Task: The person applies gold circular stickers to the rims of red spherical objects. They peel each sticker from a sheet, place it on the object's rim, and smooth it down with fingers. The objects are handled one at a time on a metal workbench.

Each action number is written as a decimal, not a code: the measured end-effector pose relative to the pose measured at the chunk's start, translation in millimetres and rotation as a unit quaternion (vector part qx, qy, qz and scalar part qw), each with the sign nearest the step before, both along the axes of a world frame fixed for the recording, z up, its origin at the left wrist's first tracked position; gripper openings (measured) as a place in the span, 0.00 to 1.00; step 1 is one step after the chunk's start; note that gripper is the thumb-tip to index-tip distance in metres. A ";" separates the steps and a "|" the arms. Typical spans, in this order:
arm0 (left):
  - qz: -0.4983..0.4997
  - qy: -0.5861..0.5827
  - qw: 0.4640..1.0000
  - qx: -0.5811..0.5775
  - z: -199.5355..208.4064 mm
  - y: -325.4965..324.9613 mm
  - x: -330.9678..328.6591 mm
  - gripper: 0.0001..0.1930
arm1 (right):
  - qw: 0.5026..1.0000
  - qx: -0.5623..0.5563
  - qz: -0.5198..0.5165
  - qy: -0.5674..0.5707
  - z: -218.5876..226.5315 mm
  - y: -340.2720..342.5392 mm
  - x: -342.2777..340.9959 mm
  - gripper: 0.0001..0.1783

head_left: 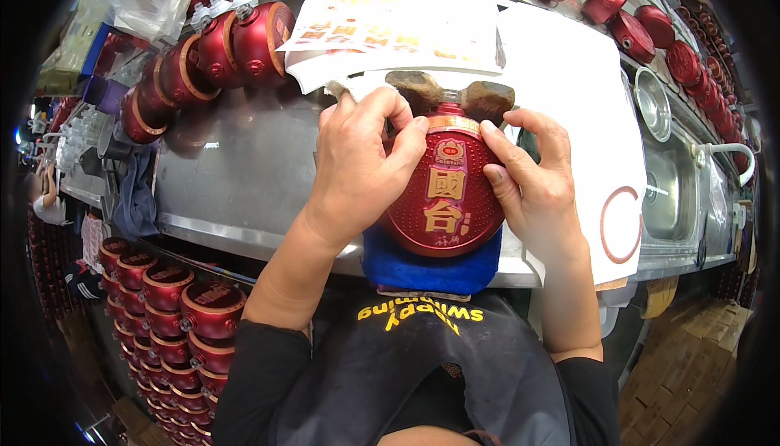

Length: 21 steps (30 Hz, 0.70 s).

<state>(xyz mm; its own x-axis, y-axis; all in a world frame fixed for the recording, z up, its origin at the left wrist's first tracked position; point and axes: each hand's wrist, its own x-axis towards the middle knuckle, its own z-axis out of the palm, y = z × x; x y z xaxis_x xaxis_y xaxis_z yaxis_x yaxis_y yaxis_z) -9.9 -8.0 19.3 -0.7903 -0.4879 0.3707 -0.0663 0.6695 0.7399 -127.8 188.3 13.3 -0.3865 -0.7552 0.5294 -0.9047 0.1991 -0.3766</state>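
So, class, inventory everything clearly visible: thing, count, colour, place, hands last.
Round bottle: one, red, between hands
Label strip: one, orange, bottle's upper front
Blocks: two, dark brown, flanking bottle's top
Folded cloth: one, blue, under bottle
Sticker sheets: at least two, white and gold, top centre
Covering: one, white, right of bottle
Ring: one, copper, on covering
Bowl: one, silver, right
Sink: one, silver, right
Metal bench: one, silver, left
Other bottles: many, red, left and upper right
Cardboard boxes: several, brown, lower right
Hanging cloth: one, bluish, left
Apron: one, dark, bottom centre
Left hand: one, bare, strip's left
Right hand: one, bare, bottle's right
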 end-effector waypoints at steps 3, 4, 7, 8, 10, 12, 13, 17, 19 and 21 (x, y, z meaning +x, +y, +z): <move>0.004 -0.008 1.000 -0.019 -0.6 0.4 -1.8 0.09 | 1.000 0.008 -0.003 0.020 2.4 2.2 0.8 0.19; 0.005 -0.010 1.000 -0.023 -0.8 0.7 -2.3 0.09 | 1.000 0.009 -0.007 0.019 3.6 2.3 0.9 0.20; 0.008 -0.014 1.000 -0.026 -1.2 1.5 -3.2 0.09 | 1.000 0.006 -0.004 0.006 6.9 -0.2 0.2 0.21; 0.009 -0.014 1.000 -0.026 -1.1 1.6 -3.2 0.09 | 1.000 0.004 0.006 -0.004 7.4 -2.2 -0.3 0.22; 0.008 -0.012 1.000 -0.019 -0.7 1.2 -2.7 0.09 | 1.000 0.018 0.020 -0.008 8.0 -5.8 -1.1 0.24; 0.006 -0.012 1.000 0.008 0.0 0.3 -1.3 0.09 | 0.999 0.030 0.020 -0.003 7.9 -7.8 -1.5 0.25; 0.005 -0.013 0.999 0.030 0.2 -0.3 -0.4 0.09 | 0.999 0.037 0.020 0.001 7.6 -7.8 -1.7 0.25; 0.003 -0.008 0.999 0.049 -0.5 -0.7 0.6 0.10 | 0.999 0.033 0.016 0.000 5.9 -4.2 -0.7 0.24; 0.012 -0.008 1.000 0.017 -1.8 0.3 -0.8 0.11 | 1.000 0.027 0.014 -0.003 5.0 -2.1 0.3 0.23; 0.019 -0.004 1.000 -0.005 -3.0 1.6 -2.5 0.12 | 1.000 0.024 0.014 -0.005 5.2 -0.6 1.3 0.22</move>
